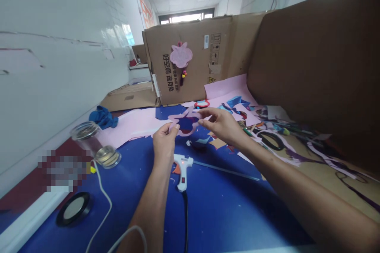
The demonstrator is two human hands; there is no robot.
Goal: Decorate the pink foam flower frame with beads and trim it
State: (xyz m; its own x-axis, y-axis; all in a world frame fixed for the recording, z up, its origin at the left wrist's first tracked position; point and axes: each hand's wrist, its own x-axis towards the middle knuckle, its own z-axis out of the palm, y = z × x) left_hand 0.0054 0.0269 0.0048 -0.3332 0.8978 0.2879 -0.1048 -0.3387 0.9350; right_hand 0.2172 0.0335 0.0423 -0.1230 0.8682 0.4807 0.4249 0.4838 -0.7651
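Note:
Between my hands is a pink paper cutout frame (193, 127) with a scalloped outline and an open middle, raised above the blue table. My left hand (165, 139) pinches its lower left side between thumb and fingers. My right hand (219, 123) pinches its right edge. Just below, a white hot glue gun (183, 170) with an orange trigger lies on the table, a long clear glue stick (227, 170) running out to the right from its back. A similar pink scalloped shape (181, 55) hangs on the cardboard ahead.
A glass jar (97, 146), a blue cloth (103, 118) and a black tape roll (73, 208) are on the left. Pink sheets (130, 126) lie behind my hands. Scraps and a black ring (270, 140) clutter the right. A cardboard box (196, 79) walls the back.

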